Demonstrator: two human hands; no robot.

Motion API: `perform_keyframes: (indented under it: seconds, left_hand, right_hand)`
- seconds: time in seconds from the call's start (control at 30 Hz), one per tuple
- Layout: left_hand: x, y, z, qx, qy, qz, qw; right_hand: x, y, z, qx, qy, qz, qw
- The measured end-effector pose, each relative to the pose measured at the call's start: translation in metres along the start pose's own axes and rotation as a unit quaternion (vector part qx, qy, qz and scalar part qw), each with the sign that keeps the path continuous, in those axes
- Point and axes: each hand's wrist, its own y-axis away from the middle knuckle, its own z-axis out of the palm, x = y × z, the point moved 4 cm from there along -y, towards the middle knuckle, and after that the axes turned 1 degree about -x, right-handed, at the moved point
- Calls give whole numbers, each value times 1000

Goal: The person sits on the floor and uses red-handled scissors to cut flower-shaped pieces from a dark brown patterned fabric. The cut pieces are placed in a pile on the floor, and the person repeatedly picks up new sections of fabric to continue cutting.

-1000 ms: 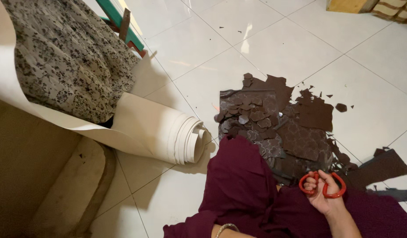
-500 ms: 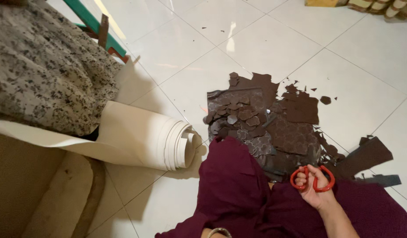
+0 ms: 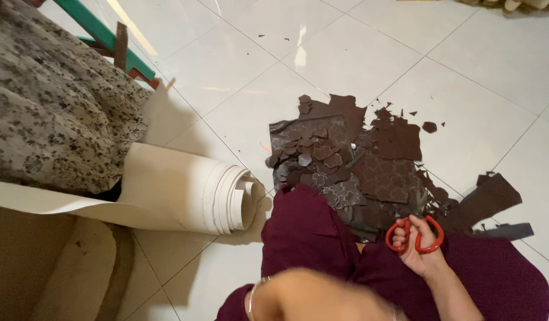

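Note:
My right hand [image 3: 418, 248] grips a pair of red-handled scissors [image 3: 414, 233], fingers through the loops, resting on my maroon-clothed lap [image 3: 310, 232]. The blades point toward a pile of dark brown patterned sheet scraps [image 3: 357, 160] on the white tile floor. My left forearm [image 3: 313, 297] shows as a blur at the bottom edge, with a bangle at the wrist; the hand itself is not clearly seen.
A roll of cream sheet material [image 3: 197, 193] lies to the left, partly under a speckled grey cloth [image 3: 48, 113]. A green frame piece [image 3: 105, 38] stands top left. Loose dark strips [image 3: 488, 202] lie right of the pile.
The view has shifted so the pile and roll sit a little higher and left. My left forearm has come into view at the bottom. The right hand keeps hold of the scissors.

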Motion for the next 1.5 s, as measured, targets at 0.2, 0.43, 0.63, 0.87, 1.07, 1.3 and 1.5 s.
perform_keyframes:
  seconds: [0.2, 0.43, 0.63, 0.87, 1.07, 1.3, 1.5]
  left_hand:
    - [-92, -26, -117, 332, 87, -94, 934]
    - [-204, -42, -223, 521, 96, -159, 833]
    - [-282, -43, -259, 533, 151, -193, 810]
    - [-336, -46, -276, 529, 147, -192, 813]
    - [-354, -62, -256, 505, 168, -192, 825]
    - [-350, -57, -236, 506, 127, -230, 821]
    - [-351, -54, -232, 500, 126, -207, 831]
  right_hand:
    - [2, -4, 4, -41, 33, -21, 998]
    - [-23, -18, 12, 46, 252, -78, 963]
    - [-66, -43, 41, -49, 333, -166, 927]
    - [-56, -53, 56, -103, 419, -207, 878]
    - [-59, -43, 59, -96, 414, -211, 880]
    - [-63, -36, 56, -73, 440, -216, 869]
    - [-60, -40, 49, -83, 421, -224, 875]
